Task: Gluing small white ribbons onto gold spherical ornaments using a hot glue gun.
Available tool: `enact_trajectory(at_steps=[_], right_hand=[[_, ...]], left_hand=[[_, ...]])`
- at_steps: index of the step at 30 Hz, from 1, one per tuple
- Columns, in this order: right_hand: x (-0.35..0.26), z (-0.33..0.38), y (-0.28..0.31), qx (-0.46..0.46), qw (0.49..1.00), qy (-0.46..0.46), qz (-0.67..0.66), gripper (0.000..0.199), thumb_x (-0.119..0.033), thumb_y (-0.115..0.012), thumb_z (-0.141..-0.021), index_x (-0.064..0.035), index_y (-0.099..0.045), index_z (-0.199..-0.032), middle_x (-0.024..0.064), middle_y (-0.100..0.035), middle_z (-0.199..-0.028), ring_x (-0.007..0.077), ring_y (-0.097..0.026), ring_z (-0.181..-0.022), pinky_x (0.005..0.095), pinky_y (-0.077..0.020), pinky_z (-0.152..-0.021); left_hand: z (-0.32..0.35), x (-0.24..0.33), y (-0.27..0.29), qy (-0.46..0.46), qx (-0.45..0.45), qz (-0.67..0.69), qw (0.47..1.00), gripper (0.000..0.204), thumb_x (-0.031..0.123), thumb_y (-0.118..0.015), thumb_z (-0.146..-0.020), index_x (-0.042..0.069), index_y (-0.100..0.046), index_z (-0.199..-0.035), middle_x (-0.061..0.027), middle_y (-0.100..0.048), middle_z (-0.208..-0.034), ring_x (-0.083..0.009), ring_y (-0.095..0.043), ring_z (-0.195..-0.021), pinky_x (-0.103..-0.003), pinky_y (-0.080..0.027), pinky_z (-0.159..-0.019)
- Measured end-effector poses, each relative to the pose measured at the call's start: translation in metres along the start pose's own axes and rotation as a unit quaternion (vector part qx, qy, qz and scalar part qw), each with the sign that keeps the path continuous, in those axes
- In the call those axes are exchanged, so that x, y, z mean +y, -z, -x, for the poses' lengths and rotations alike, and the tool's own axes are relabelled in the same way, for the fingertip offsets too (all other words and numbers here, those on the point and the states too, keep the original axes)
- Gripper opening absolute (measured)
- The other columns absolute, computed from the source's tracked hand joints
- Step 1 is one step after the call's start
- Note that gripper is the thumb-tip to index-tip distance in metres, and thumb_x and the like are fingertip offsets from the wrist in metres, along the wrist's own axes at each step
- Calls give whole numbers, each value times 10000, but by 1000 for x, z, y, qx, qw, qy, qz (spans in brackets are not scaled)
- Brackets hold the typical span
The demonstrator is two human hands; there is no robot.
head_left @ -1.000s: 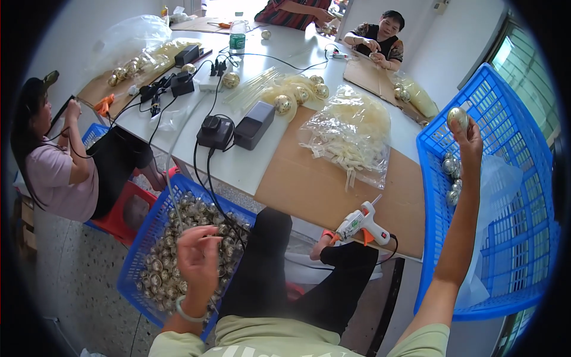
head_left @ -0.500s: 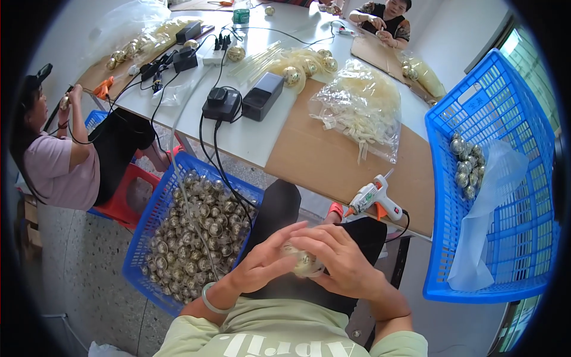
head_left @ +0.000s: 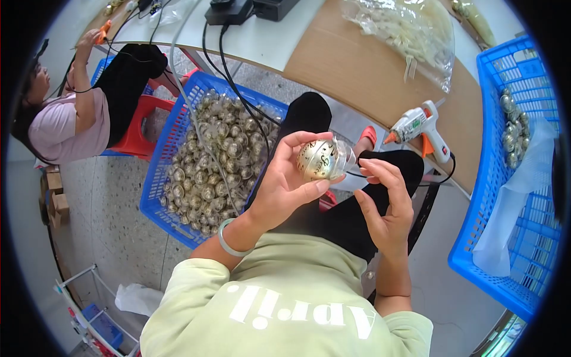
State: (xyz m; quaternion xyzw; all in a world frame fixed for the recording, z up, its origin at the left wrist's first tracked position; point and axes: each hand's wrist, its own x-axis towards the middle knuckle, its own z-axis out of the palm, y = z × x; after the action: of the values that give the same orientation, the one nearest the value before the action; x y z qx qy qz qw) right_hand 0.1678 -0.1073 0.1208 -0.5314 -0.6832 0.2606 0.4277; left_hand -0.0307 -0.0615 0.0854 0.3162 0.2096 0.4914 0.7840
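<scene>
A shiny gold ball ornament [head_left: 317,162] with dark lettering and a clear plastic part on its right side sits in my left hand [head_left: 278,191], whose fingers and thumb close round it over my lap. My right hand [head_left: 388,208] is just right of the ball, apart from it, thumb and fingers spread with nothing seen between them. Beyond that hand, a white glue gun [head_left: 419,128] with an orange tip and trigger rests by the table edge.
Left of my legs, a blue basket [head_left: 156,199] holds many similar gold balls. Another blue basket [head_left: 476,238] at the right holds several balls and a translucent sheet. A bag of pale pieces [head_left: 410,38] lies on the cardboard [head_left: 339,50]. Cables [head_left: 238,89] hang off the table. At left sits a co-worker [head_left: 74,116].
My right hand has come off the ball and moved right; my left hand alone now holds it, turned to show lettering. The view has tilted downward. The co-worker at left has raised an arm.
</scene>
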Motion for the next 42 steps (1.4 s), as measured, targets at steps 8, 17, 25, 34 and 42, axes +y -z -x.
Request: enact_trajectory(at_steps=[8, 17, 25, 34, 42], right_hand=[[30, 4, -6, 22, 981, -98, -169, 276, -39, -703, -918, 15, -594, -1166, 87, -569, -1149, 124, -565, -947, 247, -463, -867], [44, -24, -27, 131, 977, -23, -165, 399, -70, -767, -867, -1, -554, -1197, 94, -534, -1165, 141, -538, -996, 259, -450, -829], [-22, -43, 15, 27, 990, 131, 36, 227, 27, -792, -745, -26, -748, -961, 101, -650, -955, 221, -599, -789, 316, -496, -671], [-71, -44, 28, 81, 981, 176, 21, 154, 66, -708, -844, 5, -668, -980, 124, -648, -926, 222, -615, -771, 298, -502, -657], [-87, -9, 40, 59, 983, 34, -169, 194, 88, -676, -889, 37, -655, -1075, 115, -647, -915, 146, -628, -785, 247, -507, -701]], left_hand=[[-19, -30, 8, -33, -29, -67, 997, 705, -59, -789, -807, 103, -378, -1357, -193, -471, -1451, -229, -524, -1288, -367, -516, -1024], [-34, -42, 23, -25, -8, -9, 1000, 683, -39, -778, -827, 60, -392, -1382, -180, -488, -1427, -227, -529, -1278, -348, -503, -1027], [-12, 12, -17, 70, 10, -78, 994, 641, 99, -821, -831, 2, -484, -1369, -110, -612, -1248, -185, -644, -1071, -339, -609, -818], [-2, 35, -34, 83, -54, -25, 995, 489, 188, -598, -1006, 79, -414, -1446, -175, -524, -1389, -229, -638, -1095, -361, -628, -728], [21, 55, -71, 47, -70, -69, 994, 580, -22, -691, -917, 37, -436, -1434, -116, -540, -1370, -216, -592, -1194, -359, -592, -876]])
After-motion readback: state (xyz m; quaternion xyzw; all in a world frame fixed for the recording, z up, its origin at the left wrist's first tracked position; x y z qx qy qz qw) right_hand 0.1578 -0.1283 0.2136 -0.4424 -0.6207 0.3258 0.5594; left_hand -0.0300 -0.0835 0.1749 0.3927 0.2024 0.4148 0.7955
